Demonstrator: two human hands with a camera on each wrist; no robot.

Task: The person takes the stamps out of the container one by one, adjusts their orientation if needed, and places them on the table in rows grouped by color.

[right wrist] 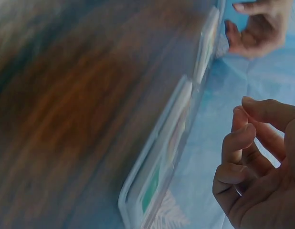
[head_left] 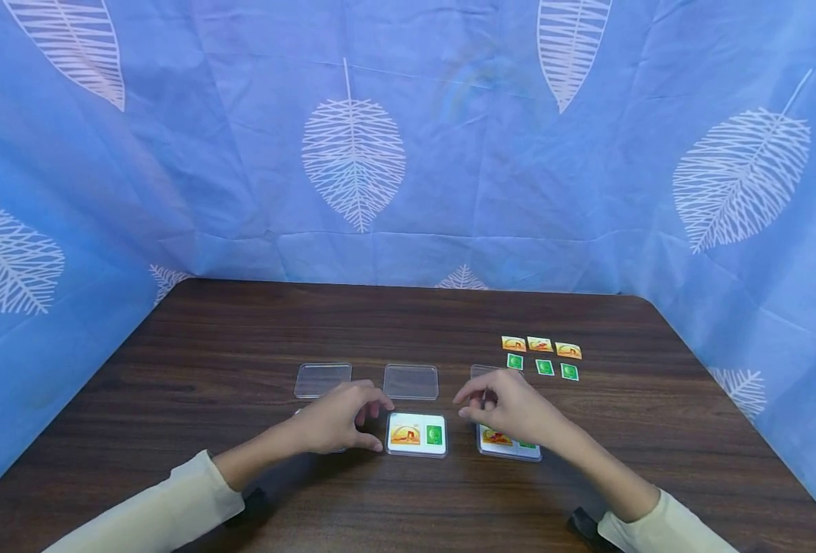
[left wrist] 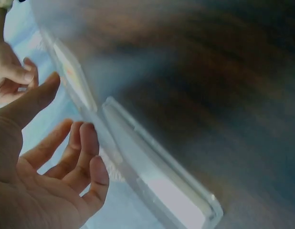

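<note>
My left hand hovers just left of a shallow clear case, thumb and fingers apart and holding nothing. Inside that middle case lies a white card with an orange-yellow picture and a green one. Over a similar case on the right is my right hand, covering part of it. Its fingers are loosely bent, thumb near the index fingertip, with nothing seen between them in the right wrist view. A third case, in the left wrist view, is mostly hidden behind my left hand in the head view.
Clear lids lie in a row behind the cases, the right one partly behind my right hand. Farther right, small orange-yellow pictures and small green stamp-like pieces lie in two rows on the dark wooden table. A blue curtain hangs behind.
</note>
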